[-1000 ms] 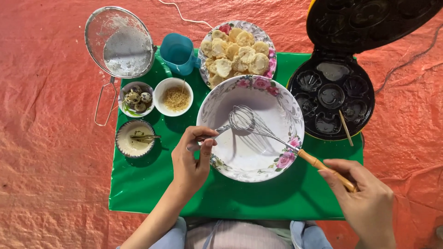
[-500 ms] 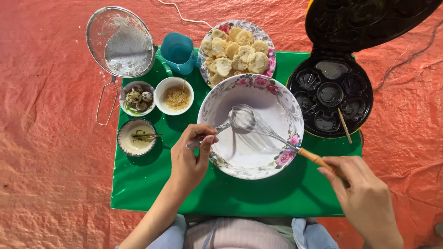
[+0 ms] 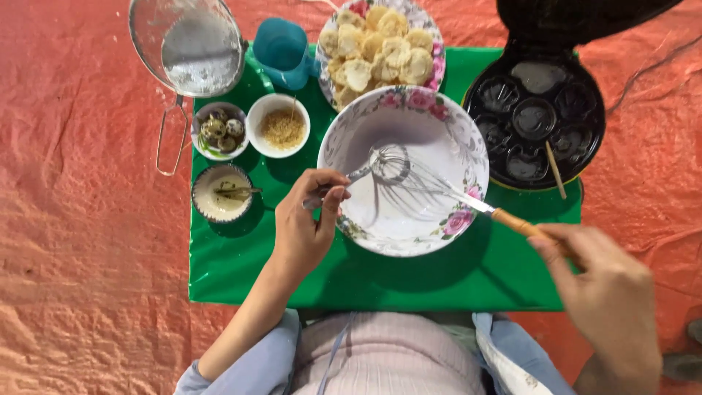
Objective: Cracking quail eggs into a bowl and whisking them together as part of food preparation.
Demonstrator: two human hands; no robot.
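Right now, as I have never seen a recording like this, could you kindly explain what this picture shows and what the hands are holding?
The picture comes from a camera worn on a person's head, looking down at their own two bare hands. The left hand holds a metal spoon that reaches into a flowered bowl. The right hand grips the wooden handle of a whisk whose wires lie inside that bowl. All this sits on a green mat. Around it are a plate of small pale cakes, a teal cup, a sieve, three small bowls and an open black moulded cake maker.
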